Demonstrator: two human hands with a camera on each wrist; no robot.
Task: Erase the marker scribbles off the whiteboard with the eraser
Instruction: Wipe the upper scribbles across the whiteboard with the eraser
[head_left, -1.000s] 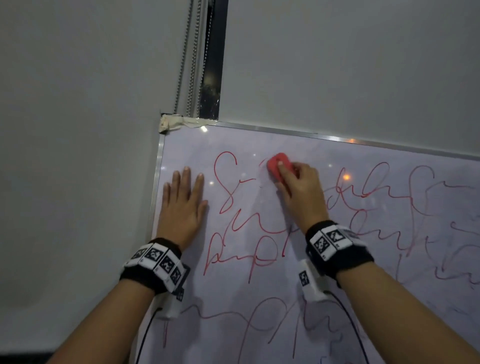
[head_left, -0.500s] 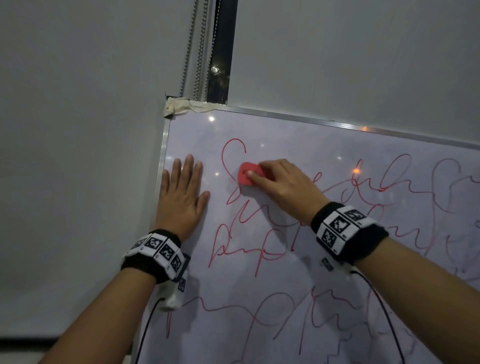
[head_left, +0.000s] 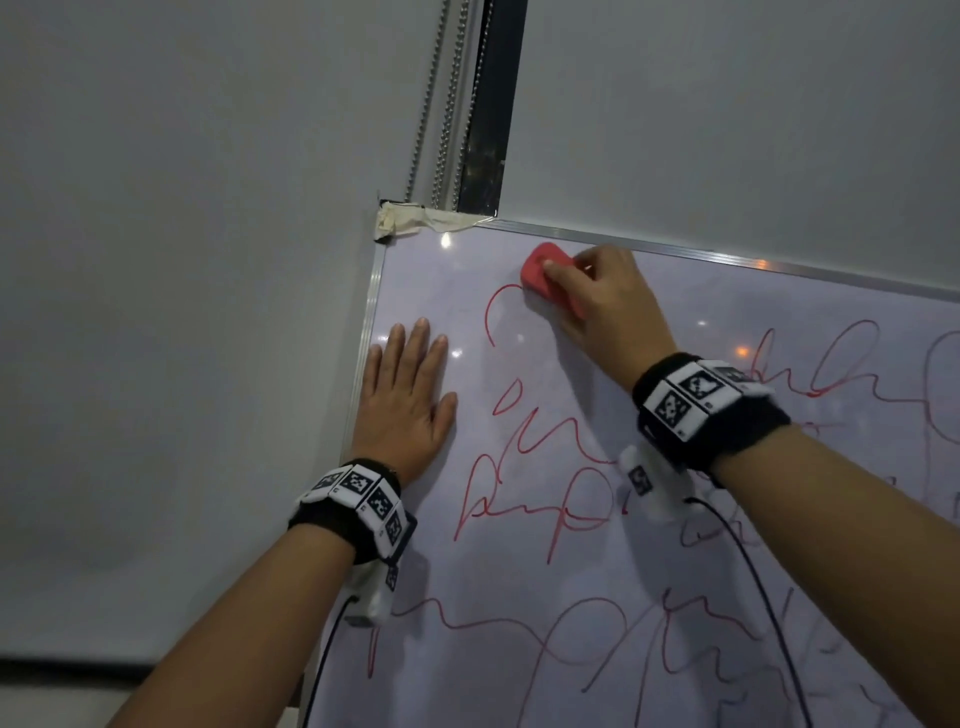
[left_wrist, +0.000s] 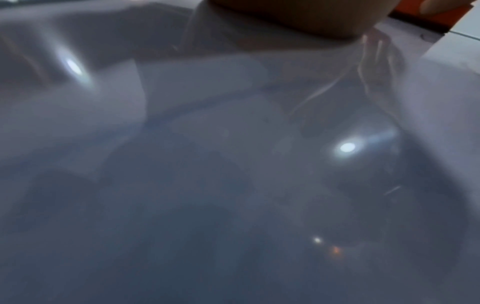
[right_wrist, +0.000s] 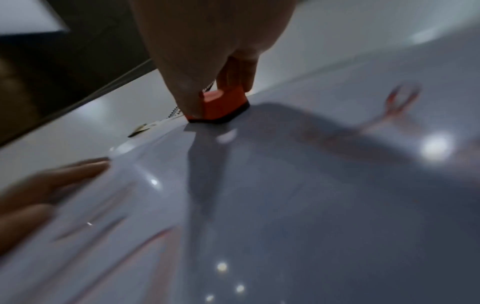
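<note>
The right hand (head_left: 602, 306) grips the red eraser (head_left: 545, 275), fingers and thumb curled round it, pressing it flat on the whiteboard (head_left: 649, 571) close under the top frame, near the board's upper left corner. Half a second ago the eraser sat lower, on the loop of the topmost scribble; one second ago it was further right. It has since travelled up and a little right, and it now lies at the upper right end of that red loop (head_left: 493, 312). The strokes that ran just right of the loop earlier no longer show there, and the board beside the hand looks bare. In the right wrist view the eraser (right_wrist: 221, 105) shows a dark pad touching the board, blurred by motion.

The left hand (head_left: 408, 405) lies flat on the board by its left edge, fingers straight and together, holding nothing, where it was in both earlier frames. Red scribbles (head_left: 545, 509) remain below and to the right. Tape (head_left: 410, 218) covers the board's top left corner, with bead chains (head_left: 441, 104) hanging above it.
</note>
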